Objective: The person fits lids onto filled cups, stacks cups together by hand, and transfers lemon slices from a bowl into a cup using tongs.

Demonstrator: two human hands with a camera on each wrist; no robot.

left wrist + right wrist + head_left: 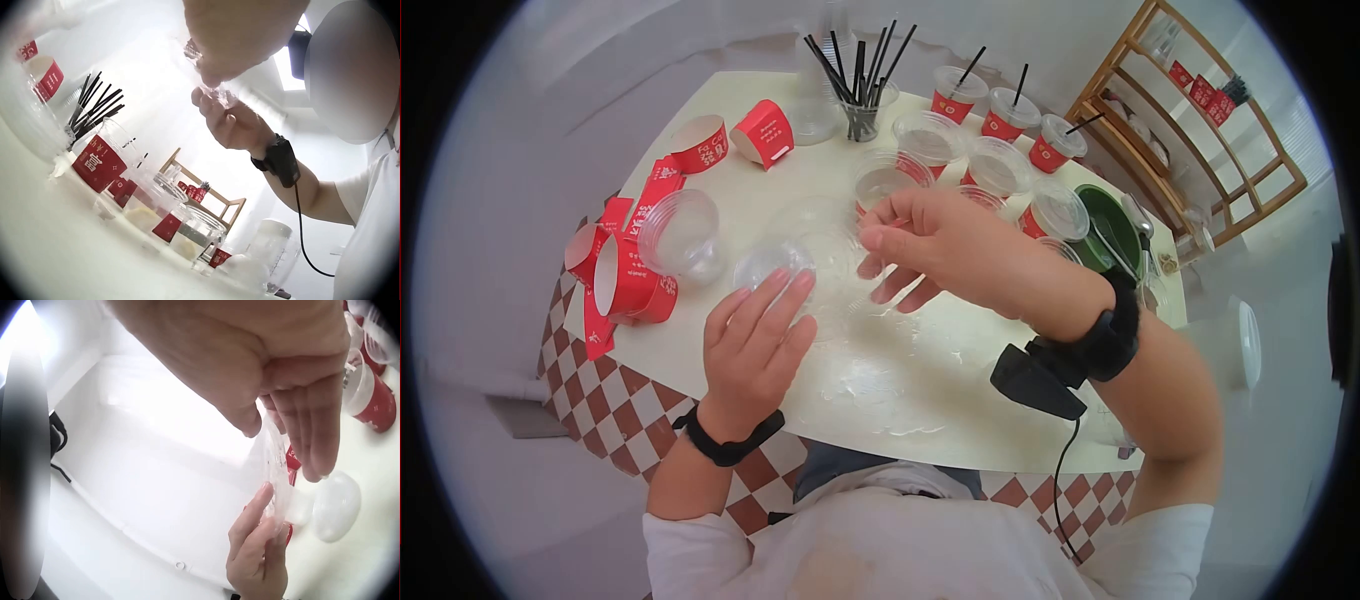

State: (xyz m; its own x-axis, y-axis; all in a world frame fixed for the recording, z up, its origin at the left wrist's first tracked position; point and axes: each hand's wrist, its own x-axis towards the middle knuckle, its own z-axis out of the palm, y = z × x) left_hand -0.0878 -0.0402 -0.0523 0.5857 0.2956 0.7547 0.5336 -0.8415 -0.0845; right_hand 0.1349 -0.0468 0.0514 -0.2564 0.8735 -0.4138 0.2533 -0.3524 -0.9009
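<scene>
At the middle of the head view both hands meet over a stack of clear plastic lids (825,245) on the table (960,390). The right hand (930,245) pinches a lid's rim between thumb and fingertips; the left hand (755,345) lies with straight fingers against the stack's lower left edge, gripping nothing. I'd judge the lids featherlight, thin, slick and easily crushed, so best taken at the stiffer rim.

The straw holder (860,118) stands behind the lidded cups (1000,150), paper sleeves (625,270) seemingly left.
</scene>
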